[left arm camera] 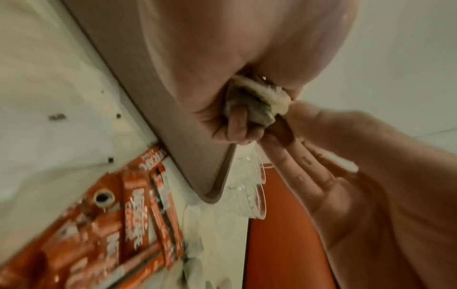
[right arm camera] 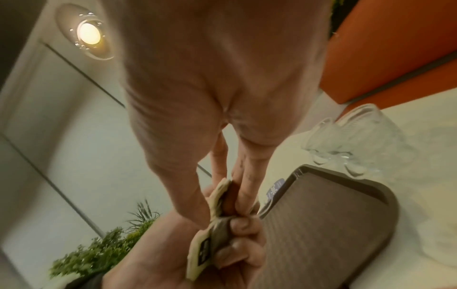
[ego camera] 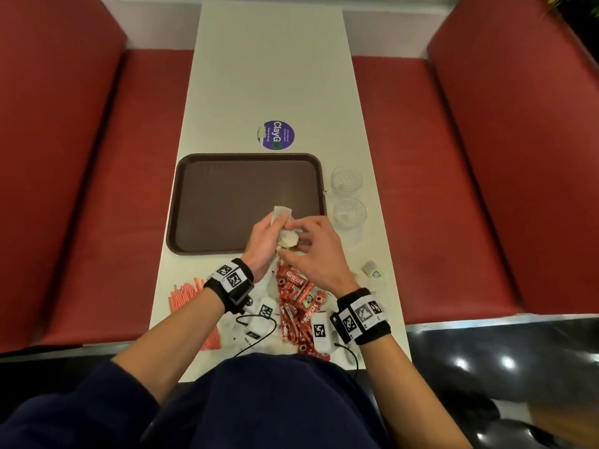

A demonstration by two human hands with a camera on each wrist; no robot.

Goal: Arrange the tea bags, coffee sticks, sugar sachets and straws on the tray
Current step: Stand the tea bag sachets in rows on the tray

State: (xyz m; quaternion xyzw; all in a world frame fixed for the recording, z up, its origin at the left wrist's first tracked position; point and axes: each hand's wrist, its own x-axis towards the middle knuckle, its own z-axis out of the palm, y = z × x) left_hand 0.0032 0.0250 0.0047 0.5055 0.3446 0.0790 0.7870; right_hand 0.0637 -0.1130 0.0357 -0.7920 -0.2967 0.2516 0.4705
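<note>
Over the near right part of the brown tray (ego camera: 227, 202) both hands hold a small bunch of tea bags (ego camera: 287, 236). My left hand (ego camera: 270, 228) grips the bunch (left arm camera: 254, 101) in curled fingers. My right hand (ego camera: 299, 236) pinches the top of the tea bags (right arm camera: 212, 234) between thumb and fingers (right arm camera: 237, 176). Nothing lies on the tray. Red coffee sticks (ego camera: 298, 303) are piled on the table under my wrists, with white sachets partly hidden among them. Red straws (ego camera: 184, 294) lie at the near left. A single tea bag (ego camera: 372, 270) lies to the right.
Two clear glass cups (ego camera: 348, 196) stand just right of the tray (right arm camera: 321, 224). A round purple sticker (ego camera: 275, 135) is on the white table beyond it. Red benches flank the table on both sides. A black cable runs near the table's front edge.
</note>
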